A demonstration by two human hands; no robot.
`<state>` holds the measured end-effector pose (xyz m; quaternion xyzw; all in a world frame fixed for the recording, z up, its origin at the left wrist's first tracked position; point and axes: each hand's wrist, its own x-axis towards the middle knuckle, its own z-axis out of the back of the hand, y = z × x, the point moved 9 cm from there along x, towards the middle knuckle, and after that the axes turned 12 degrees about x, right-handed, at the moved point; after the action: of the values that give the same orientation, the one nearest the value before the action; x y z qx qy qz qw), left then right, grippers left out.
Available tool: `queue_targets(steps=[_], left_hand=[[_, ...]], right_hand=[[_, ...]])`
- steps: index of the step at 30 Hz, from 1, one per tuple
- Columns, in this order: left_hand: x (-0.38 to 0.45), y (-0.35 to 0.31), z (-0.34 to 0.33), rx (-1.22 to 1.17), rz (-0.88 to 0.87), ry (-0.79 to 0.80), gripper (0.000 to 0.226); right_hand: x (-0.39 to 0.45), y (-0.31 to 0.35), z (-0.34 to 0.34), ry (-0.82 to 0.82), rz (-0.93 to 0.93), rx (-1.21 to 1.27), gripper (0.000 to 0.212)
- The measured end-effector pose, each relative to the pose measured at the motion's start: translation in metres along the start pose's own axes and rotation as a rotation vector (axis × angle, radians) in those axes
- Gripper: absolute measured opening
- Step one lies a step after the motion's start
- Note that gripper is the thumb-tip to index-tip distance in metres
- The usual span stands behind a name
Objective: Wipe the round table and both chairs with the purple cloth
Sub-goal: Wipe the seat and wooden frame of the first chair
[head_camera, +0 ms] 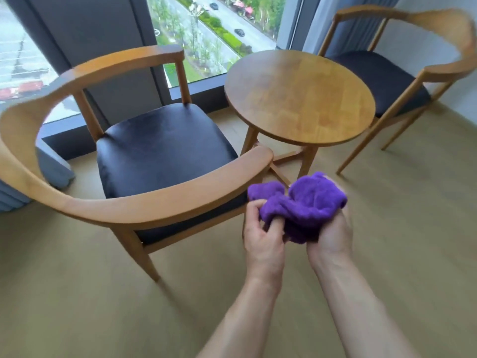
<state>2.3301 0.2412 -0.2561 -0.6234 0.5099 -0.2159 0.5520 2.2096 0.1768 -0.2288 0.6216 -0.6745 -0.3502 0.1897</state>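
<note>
A bunched purple cloth [300, 204] is held in front of me above the floor, just right of the near chair's armrest tip. My left hand [262, 233] pinches its lower left fold with curled fingers. My right hand [331, 235] cups and grips the cloth from below on the right. The round wooden table [299, 96] stands beyond the cloth, its top bare. The left chair [160, 148], wooden with a black seat, stands close on the left. The right chair [382, 78], of the same kind, stands behind the table at the right.
A tall window [214, 34] with a dark frame runs behind the furniture, overlooking a street far below. Grey-blue curtain folds [15, 195] hang at the far left, and more curtain at the top right. Light wooden floor [103, 306] spreads around me.
</note>
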Motion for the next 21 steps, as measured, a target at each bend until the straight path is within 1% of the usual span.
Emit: queue_targets(steps=[3,5,7,9,11,13,15,17,19,21], left_hand=[[0.003,0.042,0.04,0.029,0.047,-0.15,0.007],[0.022,0.055,0.065,0.063,0.017,-0.239,0.012],[0.051,0.054,0.077,0.13,-0.052,-0.27,0.015],[0.082,0.047,0.079,0.175,-0.14,-0.259,0.023],[0.111,0.044,0.076,0.229,-0.17,-0.244,0.029],[0.139,0.047,0.074,0.278,-0.174,-0.226,0.018],[0.166,0.06,0.067,0.341,-0.092,-0.164,0.025],[0.183,0.067,0.054,0.305,-0.044,-0.082,0.029],[0.191,0.063,0.039,0.296,-0.095,-0.054,0.027],[0.196,0.054,0.028,0.292,-0.252,-0.056,0.022]], right_hand=[[-0.003,-0.037,0.037,-0.104,-0.004,-0.063,0.032],[0.009,-0.061,0.049,-0.134,0.021,-0.106,0.033],[0.03,-0.079,0.053,-0.144,0.048,-0.145,0.03],[0.053,-0.095,0.049,-0.12,0.06,-0.14,0.03],[0.074,-0.107,0.047,-0.113,0.086,-0.145,0.038],[0.092,-0.117,0.042,-0.083,0.125,-0.151,0.046],[0.106,-0.124,0.029,-0.012,0.176,-0.149,0.038],[0.115,-0.132,0.008,0.096,0.228,-0.161,0.023],[0.124,-0.141,-0.006,0.154,0.249,-0.151,0.012],[0.132,-0.153,-0.005,0.173,0.235,-0.144,0.013]])
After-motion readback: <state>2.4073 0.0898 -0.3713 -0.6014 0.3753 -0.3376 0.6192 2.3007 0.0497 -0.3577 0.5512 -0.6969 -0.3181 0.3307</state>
